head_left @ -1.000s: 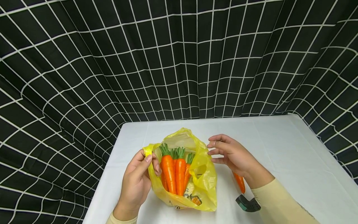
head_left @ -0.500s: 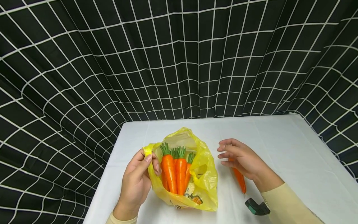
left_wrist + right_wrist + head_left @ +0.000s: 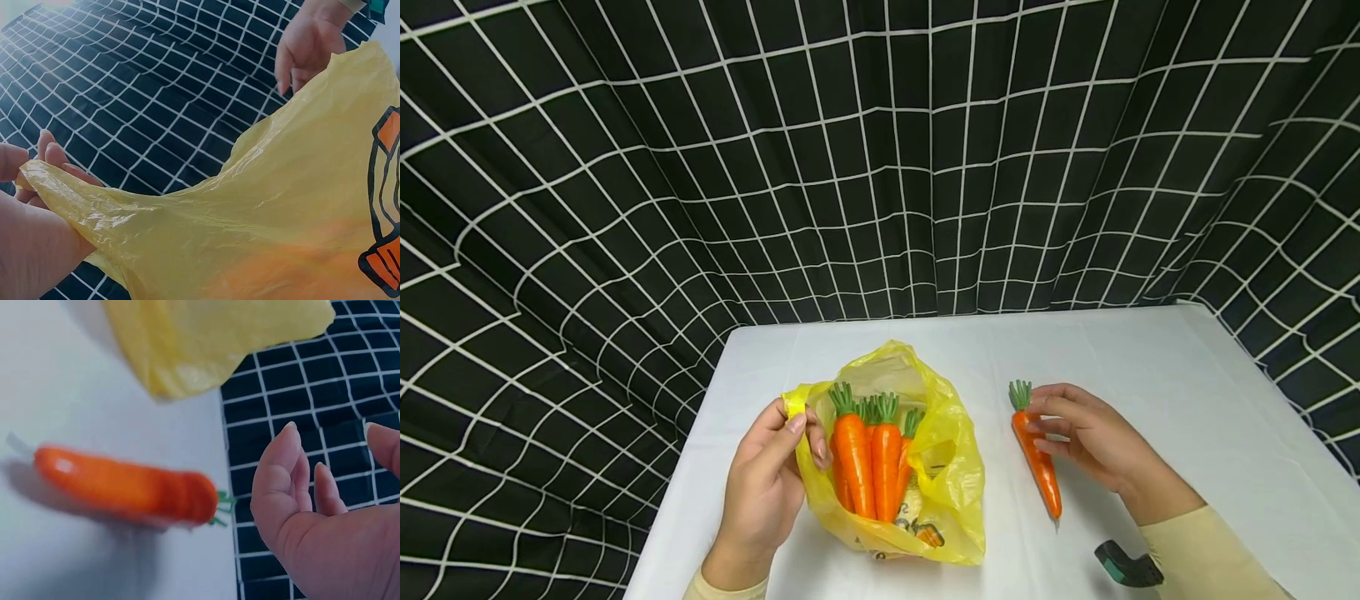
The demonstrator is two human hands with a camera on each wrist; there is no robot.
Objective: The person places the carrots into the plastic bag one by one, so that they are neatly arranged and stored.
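My left hand [image 3: 766, 473] pinches the left handle of a yellow plastic bag [image 3: 953, 504] between thumb and fingers. Inside the bag several orange carrots [image 3: 854, 467] stand with their green tops up at its mouth. To the bag's right, a loose carrot [image 3: 1043, 473] lies on the table, green top away from me. Beside it hovers my right hand [image 3: 1093, 437], fingers loosely bent; from the head they overlap the carrot's upper right side. The right wrist view shows a gap between that hand [image 3: 331, 531] and the carrot [image 3: 131, 490], with nothing held.
A white-covered table [image 3: 1157, 392] carries everything. Black curtains [image 3: 880, 167] with a white grid stand behind and along both sides. A dark, green-marked strap piece [image 3: 1127, 565] shows at my right wrist.
My right hand has drawn away from the bag's right edge, moving right and slightly down to the loose carrot, whose top is now uncovered. The left hand and bag have stayed in place.
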